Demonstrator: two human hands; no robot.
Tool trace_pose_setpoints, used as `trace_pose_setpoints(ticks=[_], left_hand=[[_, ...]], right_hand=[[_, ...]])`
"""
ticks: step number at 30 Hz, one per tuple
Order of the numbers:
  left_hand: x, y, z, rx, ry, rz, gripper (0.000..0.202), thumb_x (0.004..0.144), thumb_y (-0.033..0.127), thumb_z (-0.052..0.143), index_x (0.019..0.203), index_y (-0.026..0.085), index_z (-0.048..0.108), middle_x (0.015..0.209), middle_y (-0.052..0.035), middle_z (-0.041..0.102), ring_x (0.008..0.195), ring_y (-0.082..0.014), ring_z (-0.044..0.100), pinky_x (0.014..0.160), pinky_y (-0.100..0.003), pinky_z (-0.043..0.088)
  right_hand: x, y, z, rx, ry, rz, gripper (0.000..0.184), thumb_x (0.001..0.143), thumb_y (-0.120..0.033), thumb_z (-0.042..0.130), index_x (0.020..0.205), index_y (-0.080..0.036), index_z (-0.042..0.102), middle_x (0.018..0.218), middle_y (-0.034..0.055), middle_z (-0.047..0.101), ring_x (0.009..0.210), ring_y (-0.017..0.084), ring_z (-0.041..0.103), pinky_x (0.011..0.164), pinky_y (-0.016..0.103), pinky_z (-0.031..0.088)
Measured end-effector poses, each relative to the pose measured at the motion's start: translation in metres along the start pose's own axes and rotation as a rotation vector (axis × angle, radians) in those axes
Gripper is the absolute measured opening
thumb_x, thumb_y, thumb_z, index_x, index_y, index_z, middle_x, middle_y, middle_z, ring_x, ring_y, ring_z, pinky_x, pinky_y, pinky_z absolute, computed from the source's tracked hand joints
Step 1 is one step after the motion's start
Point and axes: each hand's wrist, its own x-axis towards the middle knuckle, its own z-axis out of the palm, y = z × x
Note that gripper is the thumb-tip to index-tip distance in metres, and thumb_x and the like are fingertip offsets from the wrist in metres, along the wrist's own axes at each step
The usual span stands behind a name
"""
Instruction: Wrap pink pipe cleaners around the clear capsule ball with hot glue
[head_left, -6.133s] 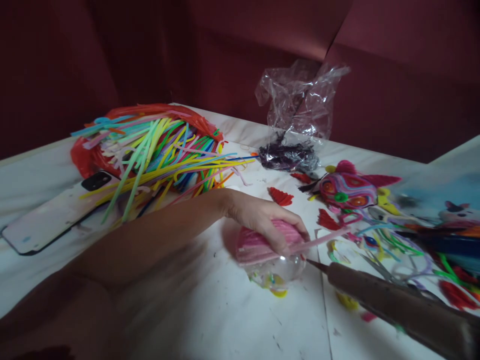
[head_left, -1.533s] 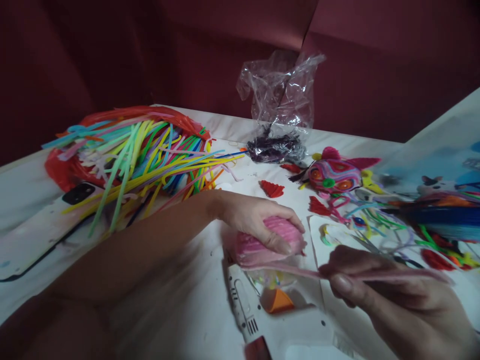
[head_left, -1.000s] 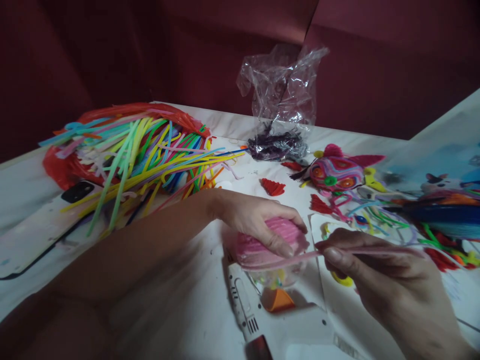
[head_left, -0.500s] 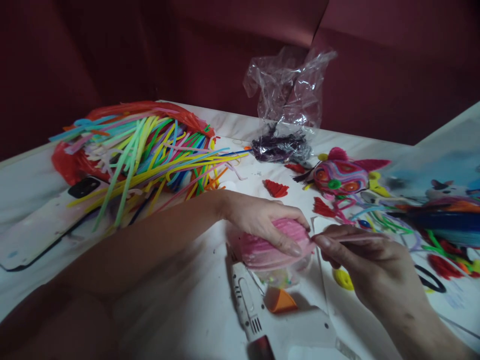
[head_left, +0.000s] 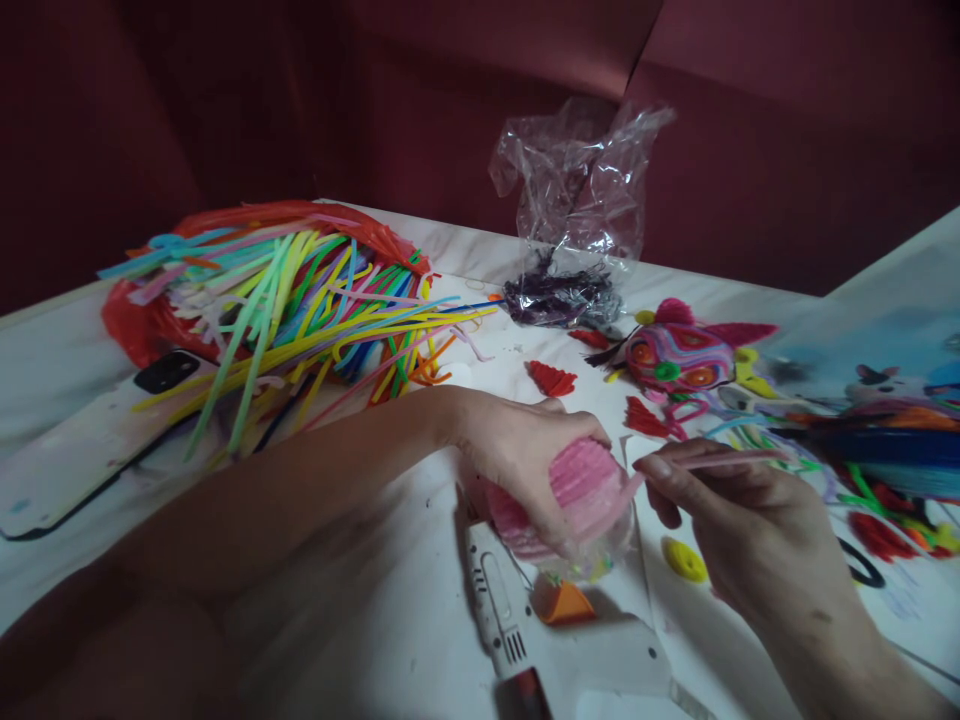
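Observation:
My left hand (head_left: 525, 460) is wrapped over a rounded clear plastic form covered in rows of pink pipe cleaner (head_left: 589, 490); its bare, see-through lower part shows below the rows. A light pink pipe cleaner (head_left: 739, 458) runs from the side of this form to my right hand (head_left: 720, 500), pinched between thumb and forefinger, its free end pointing right. A white glue gun (head_left: 495, 590) lies just below the form, close to a curved orange piece (head_left: 568, 604). Near my right hand is a yellow coiled disc (head_left: 685, 560).
Several loose pipe cleaners (head_left: 300, 300) spill from a red plastic bag (head_left: 127, 325) at left, over a phone (head_left: 82, 440). A clear bag (head_left: 577, 200) holds dark strands. Red pieces (head_left: 551, 378) and a colourful animal-like mask (head_left: 679, 355) lie behind my hands; more coloured pieces crowd the right.
The pink-covered form has turned and dipped in my left hand, whose grip has shifted. My right hand has moved slightly right, drawing the pipe cleaner away from the form.

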Motion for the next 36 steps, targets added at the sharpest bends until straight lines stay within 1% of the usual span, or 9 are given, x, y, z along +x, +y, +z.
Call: trace_pose_setpoints(ticks=[3,9,13,16,18,21,25,30,36], left_hand=[[-0.001,0.004,-0.002,0.016,-0.003,-0.020,0.088,0.059,0.057,0.068,0.132,0.019,0.035,0.125,-0.0111,0.046,0.113,-0.0277,0.047,0.096,-0.040,0.041],[-0.001,0.009,-0.006,0.017,-0.047,-0.041,0.081,0.065,0.056,0.065,0.128,0.015,0.036,0.118,-0.0133,0.052,0.104,-0.0268,0.052,0.086,-0.039,0.045],[0.000,0.009,-0.005,-0.006,-0.032,-0.056,0.081,0.064,0.060,0.064,0.126,0.015,0.037,0.118,-0.0129,0.053,0.105,-0.0261,0.052,0.085,-0.037,0.046],[0.000,0.008,-0.004,-0.028,-0.041,-0.073,0.082,0.065,0.062,0.063,0.126,0.015,0.036,0.121,-0.0131,0.052,0.104,-0.0258,0.052,0.086,-0.038,0.046],[0.000,0.008,-0.005,-0.026,-0.047,-0.073,0.083,0.064,0.064,0.063,0.126,0.016,0.036,0.123,-0.0131,0.051,0.106,-0.0266,0.051,0.088,-0.040,0.045],[-0.001,0.007,-0.005,-0.049,-0.069,-0.045,0.081,0.065,0.062,0.063,0.126,0.016,0.035,0.123,-0.0130,0.051,0.108,-0.0276,0.051,0.089,-0.040,0.044],[-0.001,0.004,-0.005,-0.075,-0.067,-0.011,0.077,0.065,0.058,0.065,0.124,0.017,0.038,0.123,-0.0127,0.051,0.111,-0.0289,0.049,0.089,-0.039,0.043],[-0.001,0.002,-0.005,-0.115,-0.061,-0.002,0.074,0.064,0.058,0.066,0.121,0.019,0.039,0.117,-0.0099,0.054,0.104,-0.0261,0.052,0.085,-0.037,0.045],[-0.002,0.006,-0.004,-0.025,-0.036,-0.059,0.078,0.062,0.061,0.064,0.122,0.019,0.037,0.116,-0.0092,0.051,0.105,-0.0251,0.051,0.086,-0.039,0.045]], right_hand=[[-0.003,-0.001,-0.003,0.038,0.021,0.002,0.022,0.087,-0.027,0.081,0.076,-0.012,0.069,0.078,0.0091,0.052,0.058,0.013,0.050,0.049,0.010,0.046],[-0.006,-0.011,-0.002,0.153,-0.088,0.106,0.025,0.087,-0.043,0.084,0.089,-0.022,0.071,0.076,0.0056,0.049,0.053,0.013,0.047,0.044,0.012,0.045],[-0.010,-0.017,0.001,0.063,-0.193,0.139,0.017,0.087,-0.036,0.082,0.091,-0.023,0.071,0.080,0.0047,0.052,0.052,0.010,0.048,0.043,0.005,0.042],[-0.015,-0.022,0.004,-0.030,-0.237,0.136,0.011,0.087,-0.030,0.079,0.090,-0.021,0.072,0.082,0.0045,0.054,0.064,0.016,0.057,0.052,0.007,0.050],[-0.017,-0.026,0.005,-0.096,-0.243,0.126,0.012,0.089,-0.031,0.076,0.090,-0.019,0.072,0.082,0.0043,0.055,0.072,0.019,0.059,0.060,0.010,0.052],[-0.019,-0.030,0.006,-0.171,-0.277,0.105,0.018,0.094,-0.034,0.069,0.088,-0.017,0.071,0.083,0.0038,0.055,0.071,0.016,0.058,0.062,0.007,0.050],[-0.023,-0.029,0.008,-0.169,-0.241,0.023,0.013,0.097,-0.031,0.068,0.091,-0.020,0.070,0.088,0.0024,0.054,0.075,0.015,0.056,0.066,0.008,0.050],[-0.024,-0.022,0.011,-0.277,-0.169,-0.096,0.006,0.098,-0.023,0.066,0.093,-0.022,0.069,0.091,0.0006,0.054,0.077,0.014,0.055,0.065,0.007,0.047],[-0.028,-0.015,0.015,-0.235,-0.081,-0.049,0.012,0.095,-0.029,0.069,0.087,-0.019,0.069,0.088,0.0016,0.054,0.072,0.013,0.053,0.060,0.009,0.044]])
